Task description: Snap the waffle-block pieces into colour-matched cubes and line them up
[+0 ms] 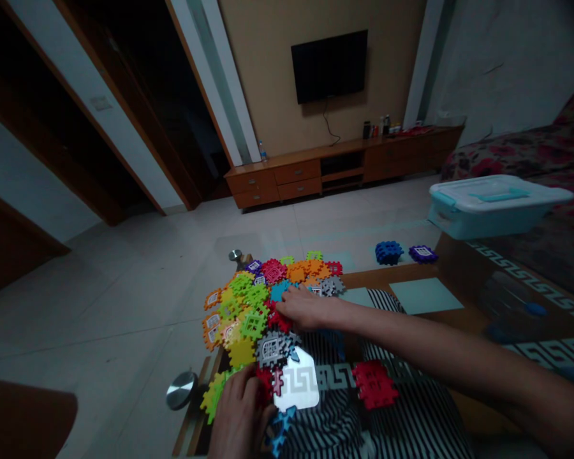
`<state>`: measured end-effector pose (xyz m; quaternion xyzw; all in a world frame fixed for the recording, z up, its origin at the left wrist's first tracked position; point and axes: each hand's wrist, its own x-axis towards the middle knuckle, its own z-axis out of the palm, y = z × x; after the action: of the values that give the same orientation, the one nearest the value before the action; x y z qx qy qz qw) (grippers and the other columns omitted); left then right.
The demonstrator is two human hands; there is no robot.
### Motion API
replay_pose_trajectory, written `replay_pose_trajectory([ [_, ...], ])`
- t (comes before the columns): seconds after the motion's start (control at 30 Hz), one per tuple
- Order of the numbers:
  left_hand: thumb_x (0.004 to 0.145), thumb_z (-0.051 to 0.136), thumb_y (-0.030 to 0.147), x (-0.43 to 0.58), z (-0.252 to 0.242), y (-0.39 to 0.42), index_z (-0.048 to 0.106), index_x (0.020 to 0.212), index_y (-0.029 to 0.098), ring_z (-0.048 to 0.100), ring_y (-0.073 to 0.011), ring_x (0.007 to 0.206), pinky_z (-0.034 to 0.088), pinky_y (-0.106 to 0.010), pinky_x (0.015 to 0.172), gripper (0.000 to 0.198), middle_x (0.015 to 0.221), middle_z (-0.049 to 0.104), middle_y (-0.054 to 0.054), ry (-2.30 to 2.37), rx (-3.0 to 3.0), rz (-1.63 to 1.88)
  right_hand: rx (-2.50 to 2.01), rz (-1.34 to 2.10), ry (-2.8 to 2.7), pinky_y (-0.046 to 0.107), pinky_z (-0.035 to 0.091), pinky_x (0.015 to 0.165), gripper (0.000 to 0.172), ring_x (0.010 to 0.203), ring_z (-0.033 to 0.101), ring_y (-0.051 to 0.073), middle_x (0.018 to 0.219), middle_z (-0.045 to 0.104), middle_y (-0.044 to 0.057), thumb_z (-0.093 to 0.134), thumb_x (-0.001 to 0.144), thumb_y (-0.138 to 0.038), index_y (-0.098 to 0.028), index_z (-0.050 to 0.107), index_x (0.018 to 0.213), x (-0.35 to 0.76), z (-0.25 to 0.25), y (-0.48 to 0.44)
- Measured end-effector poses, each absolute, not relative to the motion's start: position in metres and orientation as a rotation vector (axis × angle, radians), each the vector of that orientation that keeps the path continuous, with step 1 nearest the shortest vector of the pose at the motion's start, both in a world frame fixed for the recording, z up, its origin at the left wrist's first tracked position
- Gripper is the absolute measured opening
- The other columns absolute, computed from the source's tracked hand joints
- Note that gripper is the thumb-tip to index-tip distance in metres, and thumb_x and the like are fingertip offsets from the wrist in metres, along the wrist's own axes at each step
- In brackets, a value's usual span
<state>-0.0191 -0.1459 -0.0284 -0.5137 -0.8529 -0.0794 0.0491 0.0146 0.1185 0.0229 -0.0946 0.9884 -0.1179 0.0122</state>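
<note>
Head view: a heap of interlocking plastic blocks (256,296) covers the left part of a glass surface (473,287). The right hand (299,308) reaches across into the heap, fingers bent down over a red block (278,319); whether they grip it cannot be told. A blue block (280,291) lies just beyond those fingers. The left hand (242,408) is low at the near end, half curled beside another red block (264,380); its fingertips are partly hidden, so its grip cannot be told either. Around it are a yellow block (242,352), a grey block (269,349) and, to its right, light blue pieces (283,426). Orange blocks (307,272) sit at the heap's far side. Well apart to the right, below the right forearm, is a red stack (375,384). A blue stack (388,252) and a purple stack (422,254) stand near each other farther away, left of a lidded box (497,207). Striped cloth (411,389) shows through the glass.
</note>
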Motion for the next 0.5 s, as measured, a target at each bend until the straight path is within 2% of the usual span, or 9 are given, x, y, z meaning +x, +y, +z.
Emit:
replay_pose_trajectory([
  [0.07, 0.082, 0.055, 0.028, -0.019, -0.03, -0.144, 0.069, 0.094, 0.02, 0.064, -0.0288, 0.106, 0.056, -0.045, 0.087, 0.02, 0.118, 0.067, -0.014, -2.578, -1.596, -0.266, -0.274, -0.364, 3.056, 0.04, 0.042, 0.075, 0.031, 0.088, 0.055, 0.026, 0.09, 0.064, 0.011, 0.077, 0.069, -0.016, -0.016, 0.062, 0.096, 0.016, 0.026, 0.118],
  [0.17, 0.09, 0.041, 0.026, -0.016, -0.024, -0.139, 0.069, 0.096, 0.02, 0.058, -0.026, 0.119, 0.052, -0.042, 0.096, 0.029, 0.131, 0.06, -0.014, -2.656, -1.609, -0.307, -0.267, -0.362, 3.025, 0.039, 0.042, 0.076, 0.04, 0.09, 0.056, 0.026, 0.09, 0.065, 0.008, 0.083, 0.063, -0.024, -0.017, 0.063, 0.097, 0.018, 0.034, 0.121],
  [0.27, 0.091, 0.039, 0.028, -0.014, -0.017, -0.136, 0.068, 0.097, 0.019, 0.054, -0.0264, 0.125, 0.05, -0.038, 0.098, 0.032, 0.139, 0.053, -0.016, -2.774, -1.618, -0.335, -0.254, -0.369, 3.02, 0.039, 0.042, 0.078, 0.042, 0.092, 0.057, 0.026, 0.092, 0.066, 0.008, 0.083, 0.065, -0.036, -0.018, 0.064, 0.097, 0.02, 0.039, 0.123],
  [0.4, 0.091, 0.038, 0.029, -0.018, -0.019, -0.136, 0.069, 0.092, 0.02, 0.058, -0.0275, 0.119, 0.053, -0.039, 0.093, 0.033, 0.133, 0.057, -0.016, -2.759, -1.565, -0.355, -0.243, -0.378, 3.022, 0.042, 0.043, 0.08, 0.049, 0.092, 0.058, 0.028, 0.093, 0.067, 0.012, 0.075, 0.073, -0.053, -0.015, 0.065, 0.102, 0.026, 0.039, 0.118],
  [0.5, 0.09, 0.04, 0.027, -0.024, -0.024, -0.137, 0.069, 0.089, 0.02, 0.062, -0.026, 0.113, 0.055, -0.038, 0.09, 0.029, 0.128, 0.061, -0.015, -2.609, -1.604, -0.3, -0.178, -0.383, 3.042, 0.047, 0.042, 0.083, 0.053, 0.095, 0.058, 0.032, 0.094, 0.068, 0.017, 0.067, 0.078, -0.06, -0.011, 0.066, 0.1, 0.03, 0.04, 0.107],
])
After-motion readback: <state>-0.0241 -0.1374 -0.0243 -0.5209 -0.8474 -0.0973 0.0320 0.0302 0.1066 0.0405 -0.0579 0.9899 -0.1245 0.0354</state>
